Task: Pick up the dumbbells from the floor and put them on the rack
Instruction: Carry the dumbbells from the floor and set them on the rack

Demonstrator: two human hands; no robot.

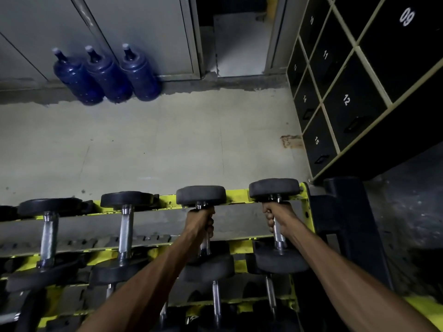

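The yellow rack [239,195] spans the lower view. At the right end of its top tier lie the left dumbbell [201,195] and the right dumbbell [274,188], handles pointing straight away from the person across both rails. The left hand [201,221] and right hand [273,216] each clench their own handle, and both dumbbells seem seated.

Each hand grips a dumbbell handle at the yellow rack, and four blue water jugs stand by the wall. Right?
Not four: the head view shows three blue water jugs by the wall. The left hand and right hand each grip a dumbbell handle at the yellow rack.
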